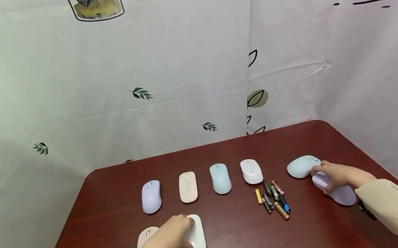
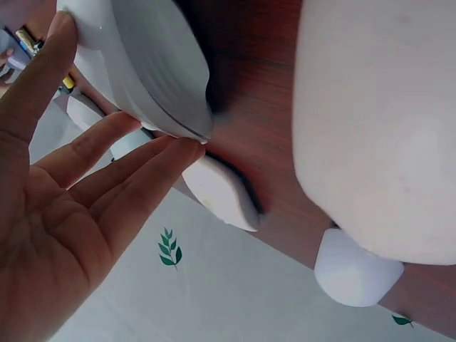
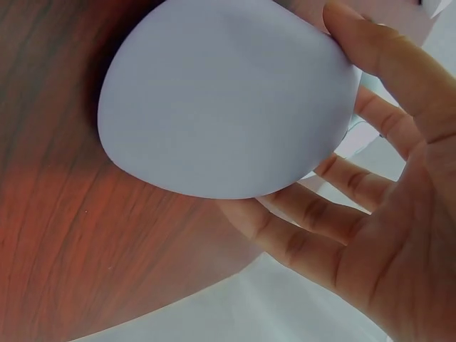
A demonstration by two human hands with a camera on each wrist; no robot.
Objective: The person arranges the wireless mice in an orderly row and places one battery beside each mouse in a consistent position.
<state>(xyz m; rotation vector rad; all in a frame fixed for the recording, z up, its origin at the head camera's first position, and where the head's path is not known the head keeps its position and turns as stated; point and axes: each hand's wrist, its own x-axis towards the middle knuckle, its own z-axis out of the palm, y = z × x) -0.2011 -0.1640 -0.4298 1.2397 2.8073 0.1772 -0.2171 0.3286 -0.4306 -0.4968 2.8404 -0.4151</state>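
My left hand (image 1: 172,236) holds a white computer mouse (image 1: 199,240) by its sides, thumb on the near side and fingers on the far side. The left wrist view shows the fingertips along the edge of this white mouse (image 2: 117,64). A pale cream mouse (image 1: 145,235) lies partly hidden under my left forearm. At the right, my right hand (image 1: 336,175) grips a lavender mouse (image 1: 343,195) across its front part. Seen from the right wrist, the thumb and fingers reach around the sides of the lavender mouse (image 3: 221,100). A light blue mouse (image 1: 302,167) lies just beyond that hand.
Toward the back stand a lavender mouse (image 1: 151,197), a beige mouse (image 1: 187,187), a light blue mouse (image 1: 220,178) and a white mouse (image 1: 251,171) in a row. Several batteries (image 1: 275,193) lie loosely heaped right of centre. A white patterned curtain (image 1: 172,58) surrounds the dark red table (image 1: 234,241).
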